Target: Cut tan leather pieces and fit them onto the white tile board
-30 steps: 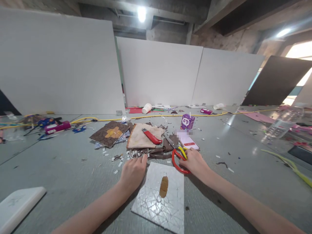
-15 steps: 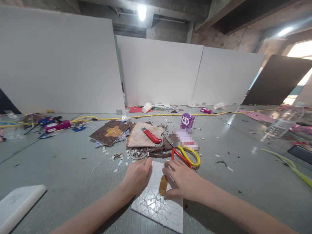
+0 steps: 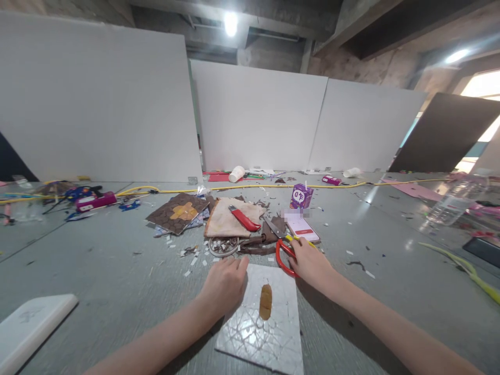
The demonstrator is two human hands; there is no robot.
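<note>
Scissors (image 3: 286, 253) with one red loop and one yellow loop lie on the grey table (image 3: 97, 281), just past the far right corner of the silvery sheet (image 3: 262, 320), their grey blades pointing away from me toward the brown scraps (image 3: 258, 244). My right hand (image 3: 310, 262) rests over the handles with its fingers curled onto them; the red loop shows at my knuckles and a bit of the yellow one shows beyond them, but I cannot tell whether I have closed on them or only touch them. My left hand (image 3: 225, 284) lies flat, fingers loose, pressing the near left edge of the sheet, which has an embossed web of triangles and a small amber oval piece (image 3: 265, 301) on its middle. Beyond the scissors sit a phone (image 3: 301, 227), a red utility knife (image 3: 243, 218) on a tan cloth (image 3: 226, 219), and a purple drink carton (image 3: 300, 196).
</note>
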